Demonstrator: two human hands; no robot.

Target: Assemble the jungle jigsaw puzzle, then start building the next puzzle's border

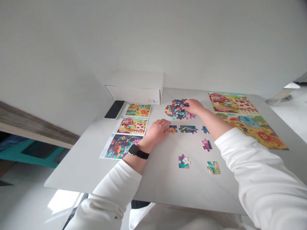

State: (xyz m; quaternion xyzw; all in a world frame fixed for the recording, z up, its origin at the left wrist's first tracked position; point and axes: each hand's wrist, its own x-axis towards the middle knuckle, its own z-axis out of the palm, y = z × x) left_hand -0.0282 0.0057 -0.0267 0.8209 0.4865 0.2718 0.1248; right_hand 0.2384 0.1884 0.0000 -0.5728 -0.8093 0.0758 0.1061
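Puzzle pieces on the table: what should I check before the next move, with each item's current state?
Right hand touching the heap of puzzle pieces: ok.
Left hand touching the orange puzzle piece: cannot tell.
Lone piece at lower right apart from other pieces: ok.
Barn picture card uncovered by hands: ok.
Large farm picture uncovered by hands: ok.

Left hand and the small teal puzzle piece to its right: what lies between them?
Head view: between the left hand and the small teal piece lie a small dark puzzle piece and a longer strip of joined pieces.
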